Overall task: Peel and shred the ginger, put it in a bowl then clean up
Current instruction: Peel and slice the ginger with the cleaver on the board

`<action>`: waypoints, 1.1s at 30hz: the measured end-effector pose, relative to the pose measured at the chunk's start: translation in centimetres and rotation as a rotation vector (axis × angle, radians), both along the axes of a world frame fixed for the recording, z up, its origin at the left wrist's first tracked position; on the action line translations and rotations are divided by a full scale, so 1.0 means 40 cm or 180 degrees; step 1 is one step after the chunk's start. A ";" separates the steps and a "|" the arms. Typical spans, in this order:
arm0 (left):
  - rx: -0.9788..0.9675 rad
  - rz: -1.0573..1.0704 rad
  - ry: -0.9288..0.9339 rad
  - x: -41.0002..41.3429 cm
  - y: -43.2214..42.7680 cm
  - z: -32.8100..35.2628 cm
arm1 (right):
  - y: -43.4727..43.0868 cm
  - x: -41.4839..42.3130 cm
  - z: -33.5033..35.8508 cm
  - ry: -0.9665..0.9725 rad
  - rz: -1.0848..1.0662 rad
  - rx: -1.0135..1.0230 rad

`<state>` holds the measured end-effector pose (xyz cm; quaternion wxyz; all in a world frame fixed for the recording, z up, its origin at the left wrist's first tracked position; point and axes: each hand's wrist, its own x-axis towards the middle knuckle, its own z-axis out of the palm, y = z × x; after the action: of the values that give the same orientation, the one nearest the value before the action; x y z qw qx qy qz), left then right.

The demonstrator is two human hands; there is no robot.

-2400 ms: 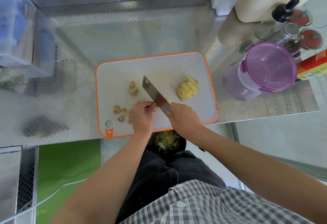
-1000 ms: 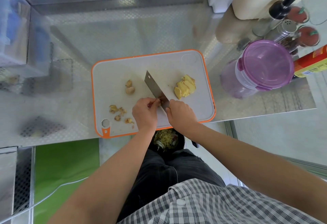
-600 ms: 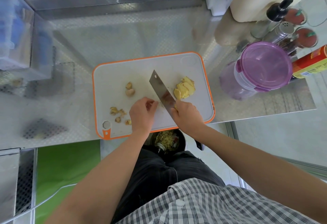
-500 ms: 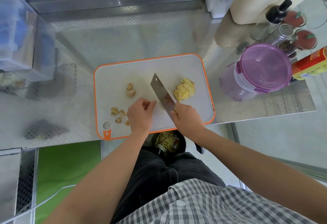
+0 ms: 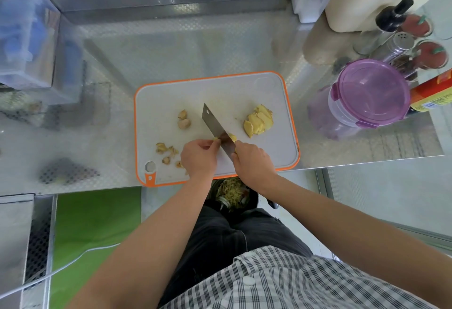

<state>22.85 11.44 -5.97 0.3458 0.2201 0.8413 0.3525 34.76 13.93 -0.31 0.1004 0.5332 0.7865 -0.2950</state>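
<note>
Near edge of the cutting board [image 5: 244,88]: left hand [image 5: 199,158] pinches a small ginger piece [image 5: 216,139], fingers [image 5: 212,145] curled shut on it, only its yellow tip showing past the fingertips. Right hand [image 5: 252,159] is wrapped closed around the handle of the knife [image 5: 215,126], with the handle itself hidden under the hand. The blade touches the ginger piece on its right side. A sliver of yellow [image 5: 232,137] also shows on the blade's right face.

Key relation: the ginger piece sits between the left fingertips and the blade, and the blade's long axis runs diagonally from the right hand toward the far left of the board. The left hand is the nearer one to the piece, and the fingertips are very close to the edge, so any next cut probably needs them tucked back.

Left of the hands, near the board's near-left corner, lie peel scraps [image 5: 167,153]. Further in, mid-board, sit two small knobs [image 5: 184,120]. Toward the right edge is a pile of peeled slices [image 5: 258,121]. Shredding looks not yet done and no bowl can be made out on the table [image 5: 171,47].
</note>
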 end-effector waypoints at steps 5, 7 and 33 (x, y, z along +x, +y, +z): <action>0.0088 0.0251 -0.0454 -0.001 -0.002 0.009 | 0.000 -0.005 0.006 0.0072 -0.0030 -0.0056; 0.0134 0.0452 -0.0714 0.001 -0.007 0.014 | 0.001 -0.001 0.011 0.0157 -0.0114 -0.0087; 0.0316 0.0959 -0.0876 0.035 -0.010 0.019 | -0.020 0.011 0.038 0.0172 -0.0311 -0.0073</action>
<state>24.25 11.03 -5.21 0.3896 0.0584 0.7911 0.4680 35.19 13.12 1.20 0.0707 0.5615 0.7586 -0.3229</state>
